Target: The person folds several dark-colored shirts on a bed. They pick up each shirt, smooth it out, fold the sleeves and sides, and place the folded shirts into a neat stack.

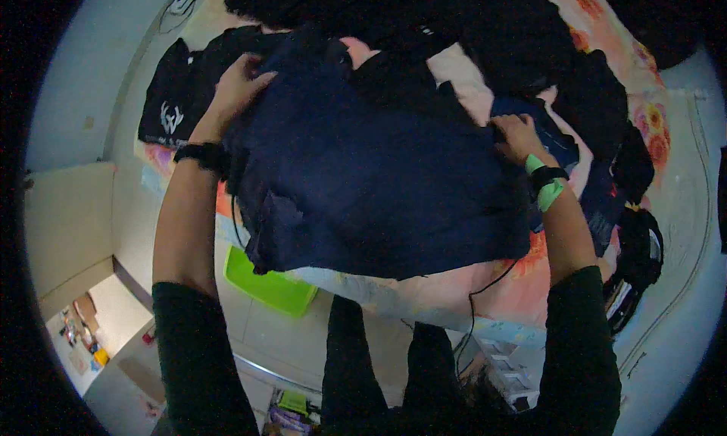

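A dark navy garment (394, 178) lies spread out in front of me on the bed, its near edge hanging close to the bed's rim. At its upper left side is my left hand (241, 89), thumb and fingers apart, the thumb touching the fabric. My right hand (519, 138) has its fingers curled over the garment's right edge and grips the cloth. What type of garment it is cannot be made out. Beside my left hand lies a black garment with a white print (171, 118).
More dark clothes (515, 34) cover the far and right parts of the bed, over a floral sheet (424, 292). A black cable (472, 307) hangs off the near edge. Below stand a bright green plastic container (269, 284) and, at the lower left, an open cabinet (113, 307).
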`<move>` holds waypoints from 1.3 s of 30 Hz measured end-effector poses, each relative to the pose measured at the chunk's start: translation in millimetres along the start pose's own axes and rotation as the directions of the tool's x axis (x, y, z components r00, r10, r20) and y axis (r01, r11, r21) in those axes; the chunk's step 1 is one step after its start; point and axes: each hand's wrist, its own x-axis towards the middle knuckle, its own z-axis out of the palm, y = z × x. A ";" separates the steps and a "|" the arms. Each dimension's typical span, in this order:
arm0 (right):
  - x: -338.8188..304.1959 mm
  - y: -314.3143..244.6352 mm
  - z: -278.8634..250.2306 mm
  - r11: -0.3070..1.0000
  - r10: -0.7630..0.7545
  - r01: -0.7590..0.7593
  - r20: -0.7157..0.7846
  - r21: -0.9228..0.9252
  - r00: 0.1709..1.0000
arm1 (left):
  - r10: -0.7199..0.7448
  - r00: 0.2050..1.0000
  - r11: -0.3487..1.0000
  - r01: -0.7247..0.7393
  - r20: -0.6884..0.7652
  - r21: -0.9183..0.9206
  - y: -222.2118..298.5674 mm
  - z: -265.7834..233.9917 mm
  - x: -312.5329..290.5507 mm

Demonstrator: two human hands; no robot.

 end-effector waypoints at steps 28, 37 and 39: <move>-148.7 -43.1 63.6 0.927 0.290 -0.311 -0.123 -0.211 0.949 | 0.238 0.962 0.962 -0.214 0.136 -0.170 6.4 96.0 -311.7; -138.1 -152.0 50.6 0.928 0.331 -0.215 -0.407 0.305 0.851 | 0.164 0.922 0.980 -0.113 -0.351 0.162 -43.2 55.5 -219.0; -143.3 -124.7 63.6 0.888 0.444 -0.306 -0.462 0.344 0.768 | 0.380 0.902 0.865 -0.267 -0.205 0.426 -63.1 59.1 -202.6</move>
